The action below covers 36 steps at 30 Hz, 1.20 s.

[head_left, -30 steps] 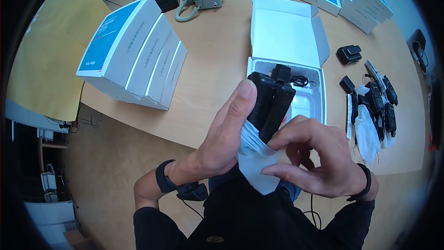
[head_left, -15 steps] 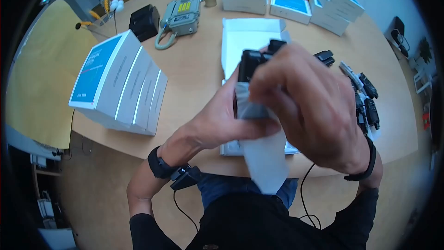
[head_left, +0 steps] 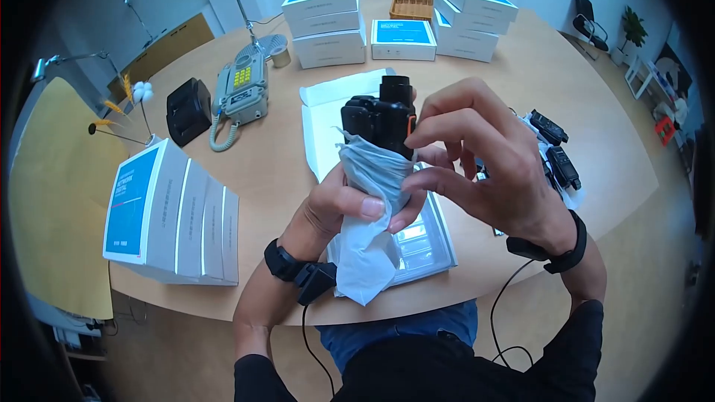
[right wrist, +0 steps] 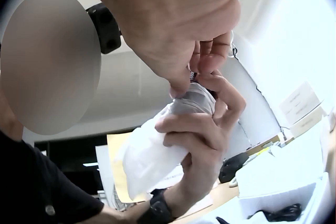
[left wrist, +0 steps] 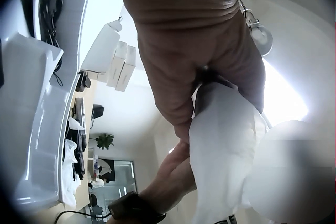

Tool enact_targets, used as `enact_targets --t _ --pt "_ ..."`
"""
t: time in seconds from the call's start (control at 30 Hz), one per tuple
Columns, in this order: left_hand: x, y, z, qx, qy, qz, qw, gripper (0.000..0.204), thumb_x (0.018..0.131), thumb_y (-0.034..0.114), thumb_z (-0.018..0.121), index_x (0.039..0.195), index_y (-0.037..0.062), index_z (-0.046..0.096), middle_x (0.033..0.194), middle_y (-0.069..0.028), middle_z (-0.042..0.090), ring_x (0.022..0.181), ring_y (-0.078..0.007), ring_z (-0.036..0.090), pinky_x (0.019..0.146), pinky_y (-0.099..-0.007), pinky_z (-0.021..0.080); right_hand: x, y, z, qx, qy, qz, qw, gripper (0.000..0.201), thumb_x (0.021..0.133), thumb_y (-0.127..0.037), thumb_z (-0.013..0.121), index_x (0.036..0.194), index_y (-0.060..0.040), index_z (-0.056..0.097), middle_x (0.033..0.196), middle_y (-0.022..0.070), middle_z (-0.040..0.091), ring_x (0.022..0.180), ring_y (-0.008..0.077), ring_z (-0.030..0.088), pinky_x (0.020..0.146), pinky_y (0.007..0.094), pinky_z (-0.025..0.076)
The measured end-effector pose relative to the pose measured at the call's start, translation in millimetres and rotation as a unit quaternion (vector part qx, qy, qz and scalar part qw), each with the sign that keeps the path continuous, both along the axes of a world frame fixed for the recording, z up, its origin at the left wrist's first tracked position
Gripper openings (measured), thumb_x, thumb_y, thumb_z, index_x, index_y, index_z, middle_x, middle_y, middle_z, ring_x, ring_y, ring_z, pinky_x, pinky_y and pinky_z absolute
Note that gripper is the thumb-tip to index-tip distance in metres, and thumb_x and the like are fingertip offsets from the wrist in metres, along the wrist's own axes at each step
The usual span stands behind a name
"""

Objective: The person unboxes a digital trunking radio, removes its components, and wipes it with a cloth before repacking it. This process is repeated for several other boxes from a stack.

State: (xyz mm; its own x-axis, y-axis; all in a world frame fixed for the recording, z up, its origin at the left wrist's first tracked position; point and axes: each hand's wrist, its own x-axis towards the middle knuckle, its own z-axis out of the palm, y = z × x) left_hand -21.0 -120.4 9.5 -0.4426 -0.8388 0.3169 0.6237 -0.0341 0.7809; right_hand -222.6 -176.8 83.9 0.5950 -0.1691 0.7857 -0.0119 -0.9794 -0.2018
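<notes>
A black two-way radio (head_left: 361, 113) with a stubby knob on top and an orange strip on its side stands upright, its lower part inside a thin white bag (head_left: 363, 268). My left hand (head_left: 335, 197) grips the radio through the bag, thumb across the front. Close beside the radio's top, my right hand (head_left: 503, 171) pinches the bag's gathered rim between thumb and fingers. In the right wrist view the bag (right wrist: 152, 148) hangs below the left hand's fingers. Behind the hands lies an open white box (head_left: 320, 123) with a moulded tray (head_left: 424, 242), partly hidden.
White-and-blue boxes (head_left: 134, 205) stand stacked at the left. More stacked boxes (head_left: 328, 45) and a wicker tray (head_left: 411, 7) are at the back. A grey telephone (head_left: 242, 89) and a black holder (head_left: 188, 110) sit back left. Other radios (head_left: 562, 167) lie at the right.
The head view has tilted up. My right hand has drawn back from across the radio's front to its right side. The radio has turned, its orange strip now showing, and the left hand sits lower round the bag.
</notes>
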Motion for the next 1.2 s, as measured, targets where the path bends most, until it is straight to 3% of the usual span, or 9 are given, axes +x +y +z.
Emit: enact_targets --t 0.1,0.4,0.5,0.57,0.63,0.73,0.83,0.93,1.2 --pt "0.2 -1.6 2.6 -0.009 0.018 -0.017 1.0 0.065 0.064 0.021 0.079 0.121 -0.0026 0.058 0.089 -0.0141 0.065 0.063 -0.0195 0.064 0.061 -0.0303 0.05 -3.3 -2.8 -2.6 0.039 0.023 -0.001 0.999 0.029 0.078 -0.01 0.085 0.098 -0.0053 0.065 0.101 0.0087 0.063 0.076 0.0211 0.068 0.06 0.0289 0.057" --pt "6.1 3.3 9.4 -0.01 0.054 -0.03 0.998 0.105 0.068 0.017 0.082 0.158 0.0053 0.029 0.104 -0.0156 0.067 0.072 -0.0264 0.07 0.069 -0.0353 0.055 12.0 -9.2 -13.5 -0.153 0.006 -0.012 0.988 0.033 0.075 -0.001 0.078 0.102 -0.0025 0.058 0.095 0.0098 0.061 0.072 0.0221 0.066 0.054 0.0319 0.05" --pt "3.9 3.2 16.5 0.046 0.073 -0.023 0.996 0.127 0.061 0.008 0.082 0.165 0.0192 0.011 0.139 -0.0207 0.054 0.077 -0.0394 0.07 0.063 -0.039 0.059 12.3 -6.5 -15.8 -0.119 -0.009 -0.016 0.993 0.037 0.076 0.006 0.076 0.106 -0.0025 0.056 0.099 0.012 0.061 0.07 0.0231 0.065 0.053 0.0319 0.05" --pt "1.5 3.3 19.0 0.002 -0.028 0.093 0.995 0.123 0.062 0.005 0.084 0.164 0.0125 0.015 0.134 -0.0187 0.058 0.099 -0.0371 0.071 0.084 -0.0425 0.06 12.3 -1.9 -15.0 -0.046 -0.035 -0.008 0.998 0.031 0.082 0.007 0.074 0.106 -0.0017 0.055 0.1 0.012 0.061 0.069 0.0205 0.064 0.053 0.0303 0.05" --pt "5.3 -1.0 23.6 -0.029 -0.066 0.052 0.996 0.11 0.07 0.003 0.083 0.162 0.0086 0.023 0.126 -0.0111 0.065 0.12 -0.0232 0.062 0.104 -0.038 0.05 6.7 -4.6 -12.2 0.035 -0.048 -0.016 0.998 0.023 0.089 0.004 0.071 0.107 -0.0012 0.056 0.103 0.0137 0.062 0.07 0.0161 0.062 0.056 0.0269 0.051" --pt "-3.0 1.7 26.8 -0.196 -0.315 0.342 0.863 0.095 0.077 0.002 0.085 0.156 0.006 0.033 0.128 -0.0085 0.062 0.118 -0.0174 0.062 0.101 -0.033 0.051 -3.3 0.4 2.7 -0.139 -0.07 -0.037 0.987 0.039 0.084 -0.006 0.081 0.117 -0.0004 0.061 0.107 0.0149 0.062 0.079 0.0225 0.064 0.061 0.0278 0.053" --pt "-13.1 5.8 17.9 -0.232 -0.427 0.47 0.737 0.099 0.078 0.001 0.084 0.158 0.0038 0.025 0.13 -0.0173 0.061 0.112 -0.0243 0.067 0.093 -0.035 0.058 -1.2 18.3 7.4 -0.234 0.025 -0.119 0.965 0.041 0.079 -0.028 0.088 0.108 -0.0079 0.068 0.106 0.0108 0.061 0.084 0.0233 0.062 0.067 0.0324 0.05" --pt "-19.0 9.1 15.9 -0.276 -0.464 0.527 0.657 0.1 0.078 -0.002 0.082 0.159 0.0034 0.022 0.129 -0.0212 0.06 0.109 -0.0287 0.069 0.087 -0.0373 0.06 9.5 20.1 -4.4 -0.222 0.026 -0.147 0.964 0.026 0.068 -0.018 0.079 0.088 -0.0045 0.068 0.093 0.0071 0.059 0.08 0.0227 0.06 0.065 0.0347 0.045" --pt "-23.2 10.6 16.5 -0.257 -0.434 0.503 0.702 0.092 0.084 0.006 0.079 0.157 -0.0008 0.023 0.13 -0.0255 0.056 0.106 -0.0353 0.068 0.085 -0.0411 0.058 21.1 11.1 -22.8 -0.277 -0.041 -0.157 0.947 0.024 0.075 -0.006 0.076 0.092 0.0019 0.061 0.092 0.0105 0.061 0.075 0.0222 0.063 0.059 0.0336 0.044"
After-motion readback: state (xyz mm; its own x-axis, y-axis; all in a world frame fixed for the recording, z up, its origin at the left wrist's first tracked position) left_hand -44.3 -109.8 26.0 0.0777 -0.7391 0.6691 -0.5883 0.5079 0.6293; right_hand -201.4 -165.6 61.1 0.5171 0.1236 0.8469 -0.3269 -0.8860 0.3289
